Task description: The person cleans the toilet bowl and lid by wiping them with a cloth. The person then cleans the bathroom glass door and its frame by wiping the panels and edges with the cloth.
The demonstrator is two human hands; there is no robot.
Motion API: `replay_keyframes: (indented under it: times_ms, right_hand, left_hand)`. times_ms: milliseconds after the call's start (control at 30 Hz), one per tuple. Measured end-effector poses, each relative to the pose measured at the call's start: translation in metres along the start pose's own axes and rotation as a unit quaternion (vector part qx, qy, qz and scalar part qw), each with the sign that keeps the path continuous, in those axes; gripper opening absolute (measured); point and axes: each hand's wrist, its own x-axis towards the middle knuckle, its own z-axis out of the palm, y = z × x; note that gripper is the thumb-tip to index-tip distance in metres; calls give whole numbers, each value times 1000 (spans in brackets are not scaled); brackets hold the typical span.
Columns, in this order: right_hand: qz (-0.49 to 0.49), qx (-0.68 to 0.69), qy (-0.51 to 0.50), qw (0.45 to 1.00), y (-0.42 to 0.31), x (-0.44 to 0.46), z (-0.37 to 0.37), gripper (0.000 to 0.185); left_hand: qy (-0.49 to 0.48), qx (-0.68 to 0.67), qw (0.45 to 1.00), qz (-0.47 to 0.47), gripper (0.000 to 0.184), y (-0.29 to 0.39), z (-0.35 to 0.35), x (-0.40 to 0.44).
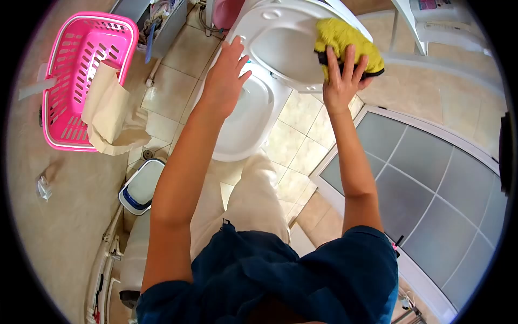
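The yellow cloth (337,33) lies against the right side of the raised toilet seat (256,29), its long axis slanting from upper left to lower right and its dark edge turned toward the wearer. The right hand (344,81) holds it, fingers spread over the fabric and pointing away from the body. The left hand (226,73), fingers loosely apart, is at the seat's left edge; whether it touches is unclear. Below sits the bowl (232,155). Farther left, a tan sheet (107,102) hangs over the pink basket's (47,110) side.

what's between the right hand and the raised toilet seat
The head view shows a yellow cloth there, under the right hand, overlapping the edge of the seat.
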Motion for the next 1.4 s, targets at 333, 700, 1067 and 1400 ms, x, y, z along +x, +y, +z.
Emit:
replay_keyframes:
  times_ms: [333, 700, 1067, 1400]
  right_hand:
    - [108, 45, 47, 992, -25, 19, 55, 58]
    - [-147, -50, -105, 982, 87, -58, 0, 36]
    - [-33, 89, -417, 904, -12, -171, 67, 29]
    - [-20, 126, -259, 957, -77, -103, 50, 26]
  left_hand:
    - [122, -59, 986, -100, 66, -80, -67, -41]
    - [175, -72, 975, -119, 67, -102, -122, -103]
    - [176, -70, 968, -162, 60, -106, -139, -120]
    - [174, -61, 967, -175, 62, -121, -156, -133]
